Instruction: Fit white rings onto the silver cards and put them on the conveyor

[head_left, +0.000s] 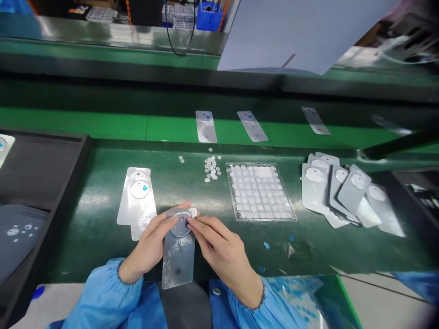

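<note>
The plate point(178, 267) is held tilted above the near edge of the surface point(103, 246), its round recess at the far end. The left hand point(151, 246) grips its upper left side, thumb on the face and other fingers behind; the right hand point(219, 246) has its fingertips drawn together and seems to be pinching the blue tab point(187, 223) beside the recess. The plate looks thin, light and stiff, and its glossy, creased-looking face may be slippery and mark easily, so the long edges seem the safest hold; the tab is probably soft and too small for more than fingertips. Two overlapping plates point(144, 212) lie close by the left hand. Beyond the hands are loose discs point(212, 171), which could scatter if brushed, and a tray point(294, 214) of white pieces. A fanned pile point(353, 194) sits farther right and looks liable to slide. Blue scraps point(266, 245) lie near the right forearm. Nothing stands between the hands and the plate.
</note>
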`<action>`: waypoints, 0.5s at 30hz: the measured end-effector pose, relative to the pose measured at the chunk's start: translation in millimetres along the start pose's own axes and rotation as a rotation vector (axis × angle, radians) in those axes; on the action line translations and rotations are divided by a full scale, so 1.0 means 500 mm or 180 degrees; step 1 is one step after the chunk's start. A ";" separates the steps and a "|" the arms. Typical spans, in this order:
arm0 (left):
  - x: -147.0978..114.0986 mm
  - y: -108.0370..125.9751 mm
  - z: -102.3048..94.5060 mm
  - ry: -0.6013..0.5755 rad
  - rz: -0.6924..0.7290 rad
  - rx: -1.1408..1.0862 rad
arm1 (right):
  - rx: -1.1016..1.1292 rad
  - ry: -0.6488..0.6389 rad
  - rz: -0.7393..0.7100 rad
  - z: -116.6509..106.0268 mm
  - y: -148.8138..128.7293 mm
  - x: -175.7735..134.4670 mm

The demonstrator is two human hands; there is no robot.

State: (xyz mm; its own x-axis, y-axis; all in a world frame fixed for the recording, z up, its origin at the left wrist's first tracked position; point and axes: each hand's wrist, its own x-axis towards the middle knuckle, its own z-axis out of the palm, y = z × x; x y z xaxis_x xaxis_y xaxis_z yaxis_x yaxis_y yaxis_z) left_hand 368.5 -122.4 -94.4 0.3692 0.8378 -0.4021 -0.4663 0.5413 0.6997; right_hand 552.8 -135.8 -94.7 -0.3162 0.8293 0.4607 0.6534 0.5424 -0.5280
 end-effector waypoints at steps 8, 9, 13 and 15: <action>0.008 -0.014 -0.014 0.0281 0.0007 0.0491 | 0.0027 -0.0457 0.0296 0.006 0.000 0.011; 0.009 -0.014 -0.013 0.0313 0.0004 0.0466 | 0.0192 -0.0430 0.0362 0.009 0.002 0.009; 0.008 -0.014 -0.010 0.0332 -0.0039 0.0316 | 0.0458 0.0011 0.0342 0.023 0.012 -0.003; 0.007 -0.014 -0.007 0.0286 -0.0054 0.0241 | 0.0283 0.0125 0.0177 0.027 0.015 -0.010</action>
State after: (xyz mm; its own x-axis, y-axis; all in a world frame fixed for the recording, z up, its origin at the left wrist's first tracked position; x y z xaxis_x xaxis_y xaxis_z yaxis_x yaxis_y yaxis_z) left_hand 370.0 -122.8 -102.8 0.3014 0.8333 -0.4634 -0.3971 0.5516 0.7335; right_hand 549.9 -133.8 -110.8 -0.2528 0.8536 0.4554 0.6051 0.5068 -0.6141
